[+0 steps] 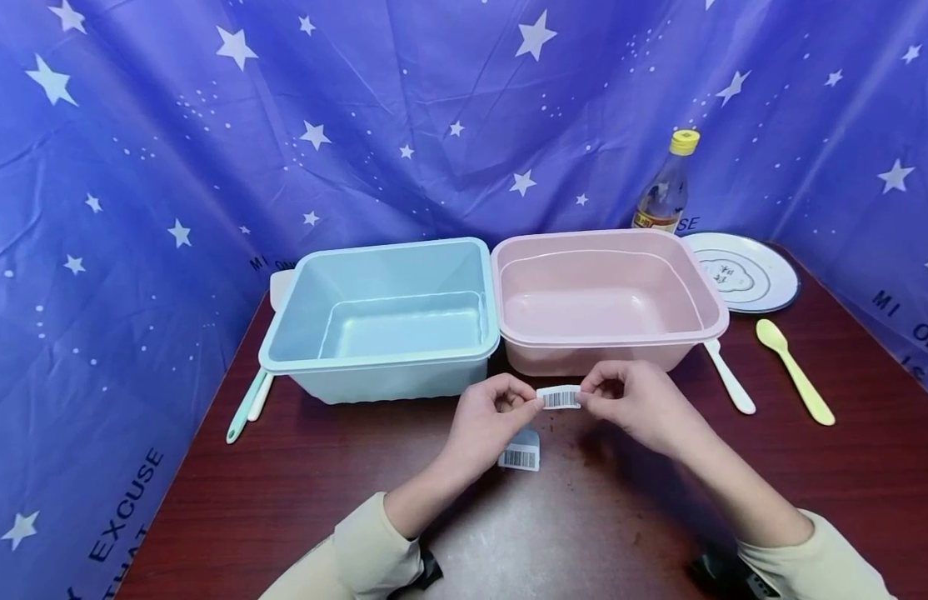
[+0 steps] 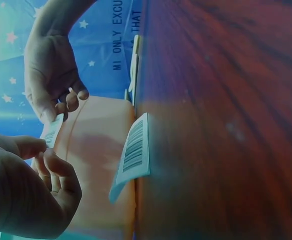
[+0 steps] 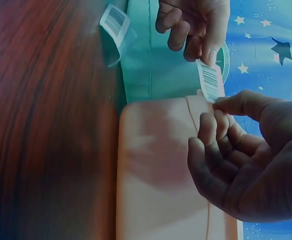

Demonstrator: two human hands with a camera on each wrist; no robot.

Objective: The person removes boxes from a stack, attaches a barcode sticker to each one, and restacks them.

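Between both hands a small white barcode sticker (image 1: 560, 397) is stretched out, in front of the pink basin (image 1: 606, 357). My left hand (image 1: 488, 421) pinches its left end between thumb and forefinger. The right hand (image 1: 638, 406) pinches the other end the same way. In the right wrist view the sticker (image 3: 209, 82) runs between the two sets of fingertips, its printed bars showing. A second barcode label (image 1: 519, 456), on a curled backing piece, lies on the table just below the left hand; the left wrist view shows this label (image 2: 134, 150) with one end bent up.
A blue basin (image 1: 389, 379) stands left of the pink one, rims meeting. Teal (image 1: 246, 406) and white handles lie at its left. On the right are a white handle (image 1: 731, 379), a yellow spoon (image 1: 797, 375), a plate (image 1: 764, 279) and a yellow-capped bottle (image 1: 665, 187).
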